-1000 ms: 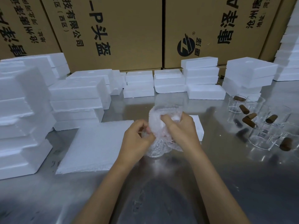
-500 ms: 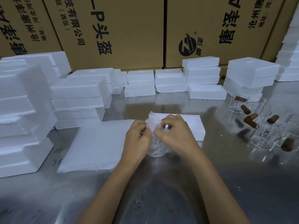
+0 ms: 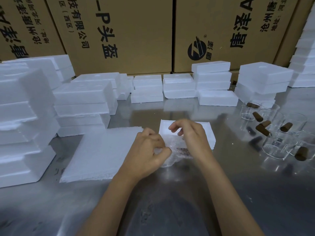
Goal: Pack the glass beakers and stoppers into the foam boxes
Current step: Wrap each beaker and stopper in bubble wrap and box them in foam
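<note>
Left hand point(image 3: 150, 150) pinching wrapped beaker point(image 3: 177, 153), right hand point(image 3: 189, 133) just above

Every readable text stood on the brown cardboard cartons stacked behind the table, printed in black and turned sideways or upside down to the camera. The middle carton point(image 3: 119, 31) bore large characters "头盔" after "-P", a smaller line "技有限公司", and "(西区)" in brackets beside it. The carton right of it point(image 3: 230, 28) carried a round black logo point(image 3: 197, 50) with a slanted Z-like mark, a small ® and two small characters I could not make out, then large characters "唐泽", a big "A", and a smaller line starting "沧州" with "地址" next to it. The far-left carton point(image 3: 25, 26) showed "地址:" among partly cropped characters.
</note>
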